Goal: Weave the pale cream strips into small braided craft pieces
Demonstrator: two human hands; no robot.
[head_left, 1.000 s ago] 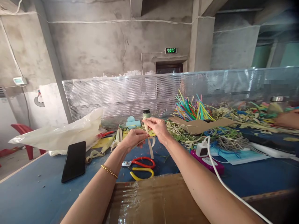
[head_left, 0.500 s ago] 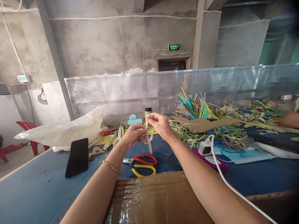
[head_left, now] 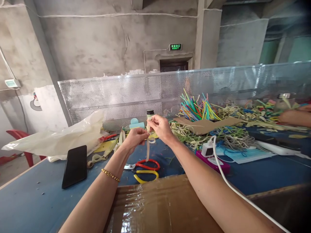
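A pale cream strip (head_left: pixel 147 149) hangs between my two hands above the blue table (head_left: pixel 36 200). My left hand (head_left: pixel 135 137) pinches it from the left, fingers closed, a gold bracelet on the wrist. Slightly higher, my right hand (head_left: pixel 160 127) pinches the strip's upper end, where the strip forms a small loop. The loose tail dangles down toward the red-handled scissors (head_left: pixel 143 165) and the yellow-handled scissors (head_left: pixel 145 175) lying on the table below.
A taped cardboard box (head_left: pixel 157 207) sits at the near edge. A black phone (head_left: pixel 74 165) and a plastic bag (head_left: pixel 60 139) lie left. Right: a white charger (head_left: pixel 208 149) with cable, a pile of coloured strips (head_left: pixel 196 110), another person's hand (head_left: pixel 295 116). A perforated metal screen (head_left: pixel 109 100) stands behind.
Both hands have drawn slightly closer together and the strip now hangs straighter, with a tighter loop by my right fingers. The camera view has shifted a little.
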